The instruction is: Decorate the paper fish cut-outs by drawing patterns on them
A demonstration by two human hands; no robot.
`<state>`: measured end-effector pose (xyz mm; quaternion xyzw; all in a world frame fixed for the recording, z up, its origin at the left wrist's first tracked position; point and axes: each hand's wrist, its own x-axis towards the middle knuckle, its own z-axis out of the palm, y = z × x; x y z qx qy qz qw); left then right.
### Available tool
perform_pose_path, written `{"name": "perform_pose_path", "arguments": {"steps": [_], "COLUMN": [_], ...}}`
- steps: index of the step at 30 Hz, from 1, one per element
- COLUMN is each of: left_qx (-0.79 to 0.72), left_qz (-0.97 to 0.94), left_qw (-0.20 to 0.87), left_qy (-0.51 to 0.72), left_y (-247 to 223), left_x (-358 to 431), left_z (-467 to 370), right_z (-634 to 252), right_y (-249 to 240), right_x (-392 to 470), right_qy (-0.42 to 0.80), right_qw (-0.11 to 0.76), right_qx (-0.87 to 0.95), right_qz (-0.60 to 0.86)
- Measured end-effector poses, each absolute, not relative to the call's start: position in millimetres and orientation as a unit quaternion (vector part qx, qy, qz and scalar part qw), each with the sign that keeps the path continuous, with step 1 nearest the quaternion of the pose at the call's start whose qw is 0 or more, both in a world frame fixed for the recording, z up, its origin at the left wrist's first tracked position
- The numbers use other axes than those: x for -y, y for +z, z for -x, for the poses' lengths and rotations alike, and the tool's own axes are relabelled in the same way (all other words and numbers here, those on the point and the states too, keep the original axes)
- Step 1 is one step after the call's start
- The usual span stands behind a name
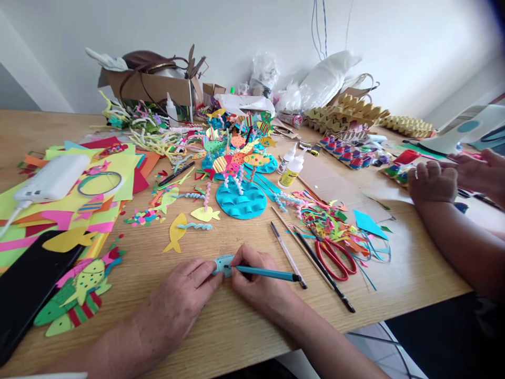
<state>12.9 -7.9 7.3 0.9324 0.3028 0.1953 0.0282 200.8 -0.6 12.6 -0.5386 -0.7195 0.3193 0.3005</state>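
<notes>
My right hand [256, 279] is closed around a blue felt-tip pen [268, 272], its tip at a small light blue paper cut-out [221, 265] with dark marks on it. The fingers of my left hand [185, 289] are pressed together and pin the cut-out's left side to the table; both hands partly hide it. Beyond them lie a yellow paper fish [178, 231] and a pale yellow one [205, 214], each with a twisted pipe cleaner. Behind, patterned paper fish stand on pipe cleaners over a blue round base [240, 200].
Red-handled scissors [335, 258], a clear pen [288, 255] and a black brush [325, 272] lie right of my hands. Left are a black phone [35, 284], decorated paper fish [81, 295] and a white power strip [51, 179]. Another person's hands [434, 181] work at the right.
</notes>
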Motion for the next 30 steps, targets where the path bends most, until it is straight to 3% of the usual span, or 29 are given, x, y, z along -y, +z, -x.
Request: {"name": "perform_pose_path", "arguments": {"steps": [30], "left_qx": [-0.299], "left_qz": [-0.933], "left_qw": [0.023], "left_qy": [0.198], "left_y": [5.2], "left_x": [8.2], "left_z": [-12.5], "right_z": [-205.2], "right_y": [11.6], "right_x": [0.8], "right_qy": [0.338], "right_qw": [0.326], "right_qx": [0.699], "right_qz": [0.539]}}
